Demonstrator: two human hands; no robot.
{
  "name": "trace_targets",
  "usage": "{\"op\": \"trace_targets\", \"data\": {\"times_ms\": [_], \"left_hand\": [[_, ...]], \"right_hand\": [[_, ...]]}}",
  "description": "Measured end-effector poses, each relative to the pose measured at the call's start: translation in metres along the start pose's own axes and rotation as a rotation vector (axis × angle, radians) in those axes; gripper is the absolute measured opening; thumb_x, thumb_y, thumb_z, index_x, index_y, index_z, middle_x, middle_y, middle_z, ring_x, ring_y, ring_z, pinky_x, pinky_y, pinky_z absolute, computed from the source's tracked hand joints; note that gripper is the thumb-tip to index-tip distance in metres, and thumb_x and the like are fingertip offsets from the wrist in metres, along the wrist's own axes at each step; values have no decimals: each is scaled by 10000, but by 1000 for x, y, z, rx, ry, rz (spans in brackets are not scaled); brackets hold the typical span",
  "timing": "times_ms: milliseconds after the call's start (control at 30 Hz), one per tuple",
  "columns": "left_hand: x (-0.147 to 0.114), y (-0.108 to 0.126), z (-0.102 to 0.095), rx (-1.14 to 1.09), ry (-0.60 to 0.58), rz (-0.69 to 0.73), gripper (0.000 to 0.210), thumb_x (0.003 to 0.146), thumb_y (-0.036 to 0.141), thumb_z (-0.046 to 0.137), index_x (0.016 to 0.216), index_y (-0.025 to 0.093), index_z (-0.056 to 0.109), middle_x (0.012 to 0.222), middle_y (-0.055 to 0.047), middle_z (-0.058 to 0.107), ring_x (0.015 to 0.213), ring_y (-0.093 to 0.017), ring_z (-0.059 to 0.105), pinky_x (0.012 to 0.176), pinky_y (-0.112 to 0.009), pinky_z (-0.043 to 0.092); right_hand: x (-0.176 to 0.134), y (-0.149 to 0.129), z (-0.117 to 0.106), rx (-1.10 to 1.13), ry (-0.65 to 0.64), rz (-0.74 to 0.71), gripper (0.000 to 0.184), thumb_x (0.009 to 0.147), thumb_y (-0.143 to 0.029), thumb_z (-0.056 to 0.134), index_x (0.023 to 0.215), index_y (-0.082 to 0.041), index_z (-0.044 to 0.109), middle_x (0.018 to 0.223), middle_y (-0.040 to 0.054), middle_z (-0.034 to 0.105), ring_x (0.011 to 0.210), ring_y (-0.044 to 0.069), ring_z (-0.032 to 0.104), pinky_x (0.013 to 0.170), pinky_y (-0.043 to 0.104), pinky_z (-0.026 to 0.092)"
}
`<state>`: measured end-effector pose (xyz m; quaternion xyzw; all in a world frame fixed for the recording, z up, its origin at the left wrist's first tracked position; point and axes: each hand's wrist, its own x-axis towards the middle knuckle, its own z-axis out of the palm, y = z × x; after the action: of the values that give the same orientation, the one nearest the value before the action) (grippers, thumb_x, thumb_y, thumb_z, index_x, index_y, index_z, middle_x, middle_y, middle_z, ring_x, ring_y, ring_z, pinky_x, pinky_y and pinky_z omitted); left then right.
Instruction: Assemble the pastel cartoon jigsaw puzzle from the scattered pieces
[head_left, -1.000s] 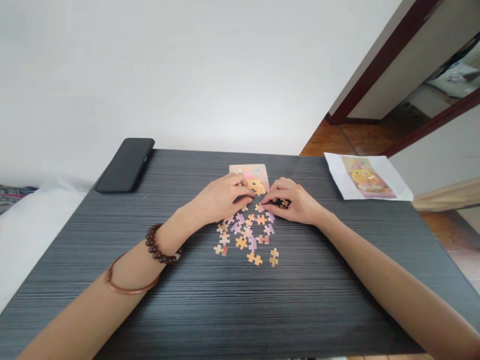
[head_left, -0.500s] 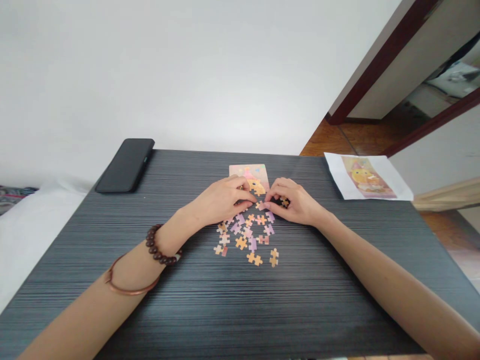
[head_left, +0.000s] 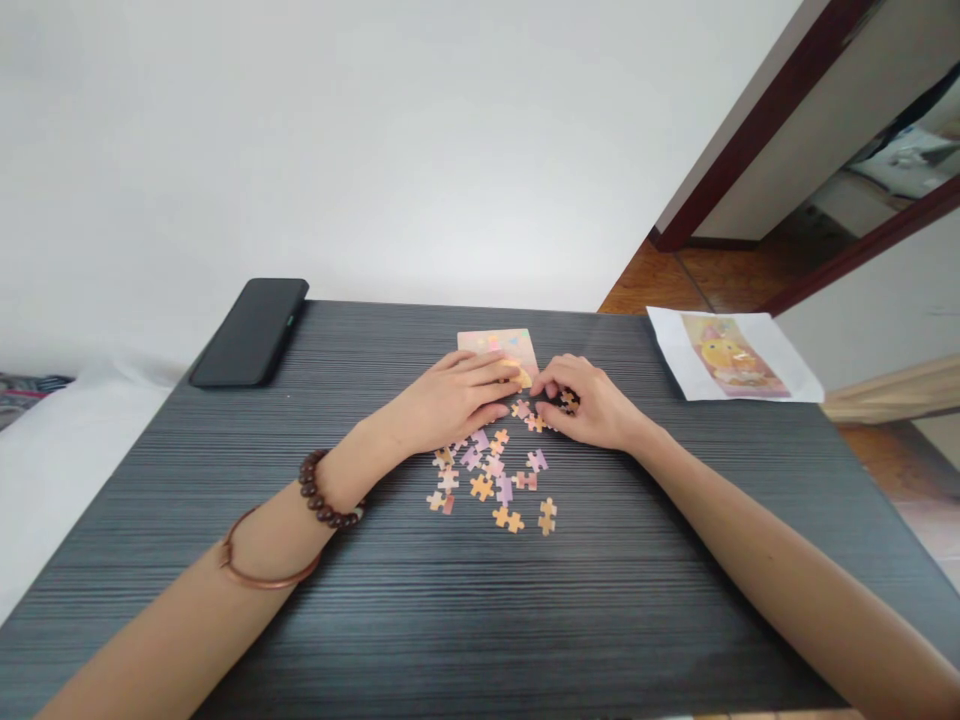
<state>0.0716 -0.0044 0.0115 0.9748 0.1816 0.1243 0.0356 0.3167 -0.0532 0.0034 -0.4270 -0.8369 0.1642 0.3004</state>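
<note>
My left hand (head_left: 457,400) lies flat with stretched fingers over the lower part of a partly joined jigsaw puzzle (head_left: 472,342), hiding much of its picture. My right hand (head_left: 589,400) is just right of the puzzle, its fingers curled and the thumb apart from the index finger. Beside that thumb lies an orange and pink puzzle piece (head_left: 535,423), with a pink and yellow piece (head_left: 520,409) close by. A few orange pieces (head_left: 569,401) show partly beneath my right hand. Several loose pieces (head_left: 482,487) are scattered nearer to me on the dark table (head_left: 390,610).
A black phone (head_left: 251,330) rests at the table's back left corner. On the right, a white sheet (head_left: 780,350) carries a printed picture of a yellow cartoon figure. A white wall (head_left: 412,150) stands behind the table.
My left fingers have gone from a pinch to lying flat across the puzzle. My right thumb and index finger have parted, and an orange and pink piece has shifted up towards them.
</note>
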Motion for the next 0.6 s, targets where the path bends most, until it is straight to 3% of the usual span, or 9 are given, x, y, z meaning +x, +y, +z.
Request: {"op": "trace_targets", "data": {"times_ms": [67, 233, 467, 600], "left_hand": [[-1, -1, 1, 12, 1, 4, 386, 1064, 309, 432, 1403, 175, 560, 1452, -83, 583, 1415, -230, 467, 1161, -414, 344], [-2, -5, 3, 19, 37, 8, 366, 1075, 276, 386, 1361, 187, 595, 1394, -65, 635, 1372, -195, 519, 1130, -370, 344], [-2, -7, 1, 12, 28, -16, 378, 1076, 249, 349, 1330, 191, 622, 1376, -50, 648, 1348, -184, 543, 1086, -359, 382], [-2, -7, 1, -1, 12, -33, 396, 1075, 233, 324, 1335, 188, 620, 1393, -47, 634, 1353, -185, 539, 1082, -371, 397]], "right_hand": [[0, -1, 1, -21, 12, 33, 41, 845, -201, 638, 875, -202, 611, 762, 2, 575, 736, 174, 550, 762, 337, 398], [0, -3, 4, -111, -10, 99, 255, 829, -400, 751, 814, -205, 586, 801, 4, 634, 764, 180, 549, 772, 347, 356], [1, 0, 3, -73, 13, 71, 48, 855, -254, 680, 870, -215, 657, 777, 1, 611, 770, 175, 568, 786, 342, 388], [0, 1, 2, -53, 46, 64, 91, 851, -242, 661, 929, -199, 643, 805, 12, 606, 770, 172, 574, 774, 336, 417]]}}
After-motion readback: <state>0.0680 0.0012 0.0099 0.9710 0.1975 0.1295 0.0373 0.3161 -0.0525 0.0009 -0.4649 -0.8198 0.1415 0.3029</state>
